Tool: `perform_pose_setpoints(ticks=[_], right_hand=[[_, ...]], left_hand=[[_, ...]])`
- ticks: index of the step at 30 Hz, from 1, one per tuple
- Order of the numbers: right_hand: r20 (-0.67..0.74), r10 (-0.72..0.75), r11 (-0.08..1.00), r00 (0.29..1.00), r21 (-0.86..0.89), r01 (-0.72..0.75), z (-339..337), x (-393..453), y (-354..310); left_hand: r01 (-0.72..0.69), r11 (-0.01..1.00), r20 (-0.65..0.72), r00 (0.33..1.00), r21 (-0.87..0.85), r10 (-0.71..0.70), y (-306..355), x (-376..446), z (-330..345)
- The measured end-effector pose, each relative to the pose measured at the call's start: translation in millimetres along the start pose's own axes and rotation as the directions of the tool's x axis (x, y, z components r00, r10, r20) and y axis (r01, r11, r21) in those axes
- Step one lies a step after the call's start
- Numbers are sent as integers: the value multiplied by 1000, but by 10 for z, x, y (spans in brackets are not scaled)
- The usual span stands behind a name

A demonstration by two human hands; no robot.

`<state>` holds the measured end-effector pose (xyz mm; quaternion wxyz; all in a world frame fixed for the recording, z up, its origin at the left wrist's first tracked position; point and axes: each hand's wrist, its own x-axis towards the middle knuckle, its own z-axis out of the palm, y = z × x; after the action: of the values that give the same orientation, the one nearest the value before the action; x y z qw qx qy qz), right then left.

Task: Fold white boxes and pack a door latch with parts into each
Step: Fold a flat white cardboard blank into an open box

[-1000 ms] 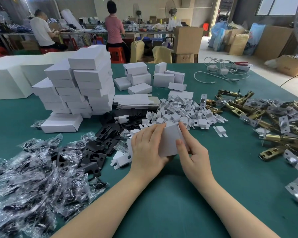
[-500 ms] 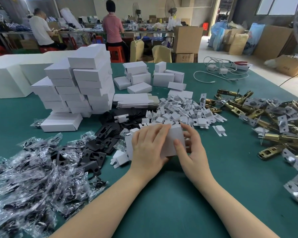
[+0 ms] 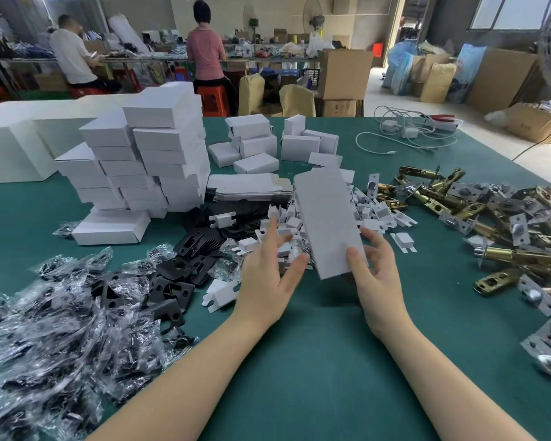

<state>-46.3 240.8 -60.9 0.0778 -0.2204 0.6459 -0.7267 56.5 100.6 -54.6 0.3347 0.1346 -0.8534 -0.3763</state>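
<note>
- Green matting covers the long work table, and two people work with their backs turned at a bench behind it.
- A second ago both hands were low over the mat, pressing a small folded white shape between them; now the white box blank is up off the table, standing tall and tilted, and reads as a long flat panel.
- The right hand pinches its lower edge, thumb on the near face and fingers behind.
- The left hand has come off the card; its fingers are spread and relaxed just beside the blank, holding nothing.
- I judge the box is being opened out or turned for its next fold, so folding is unfinished and nothing is packed in it yet.
- Brass door latches lie heaped to the right, well apart from the hands.
- Small white card inserts sit just behind the blank.
- Black plates and bagged parts spread on the left.
- Finished white boxes are stacked at the far left, with flat blanks beside them.
</note>
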Motion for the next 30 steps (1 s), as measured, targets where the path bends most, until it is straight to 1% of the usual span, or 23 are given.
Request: perform_pose_setpoints(ticks=[2,3,5,6,8,10,11,13,15,16,18,23,25,27,30], right_hand=[[80,-16,999,997,-35,19,17,-14,5],[100,-16,998,995,-52,21,29,-15,6],[105,9,994,994,-110,3,56,-19,4],[103,17,985,995,-172,1,69,-25,0],[127,-13,954,992,-295,50,89,-46,-23],[183,-59,925,981,-359,122,91,-71,-35],[218,-57,919,974,-369,137,84,-79,-37],[284,-18,934,959,-337,118,71,-101,-38],[316,2,935,949,-338,111,74,-116,-15],[312,0,928,950,-354,117,84,-127,-4],[289,-19,936,957,-331,118,103,-140,-12],[151,-132,958,980,-234,165,91,-123,-42],[132,-127,967,983,-204,152,89,-119,-61],[119,-91,977,989,-182,112,82,-116,-58],[142,-52,979,989,-189,79,74,-106,-52]], left_hand=[[-16,1000,62,998,-24,18,-1,-11,23],[-22,999,67,997,-23,24,-1,-21,29],[-23,999,50,998,-32,24,-9,-30,32],[-12,999,47,999,-50,14,-17,-35,33],[-10,997,42,999,-77,13,-38,-35,46],[-45,996,37,998,-72,47,-37,-35,71],[-74,995,40,996,-62,76,-29,-35,80],[-117,991,73,990,-59,122,-15,-42,88],[-105,987,138,983,-121,122,-25,-66,89],[-109,984,169,977,-141,133,-35,-82,93],[-115,983,196,970,-145,143,-44,-100,103],[-60,973,135,987,-221,92,-47,-61,124],[-23,977,118,992,-213,50,-59,-54,115],[6,981,97,995,-195,14,-57,-45,100],[-18,990,49,998,-139,25,-47,-16,81]])
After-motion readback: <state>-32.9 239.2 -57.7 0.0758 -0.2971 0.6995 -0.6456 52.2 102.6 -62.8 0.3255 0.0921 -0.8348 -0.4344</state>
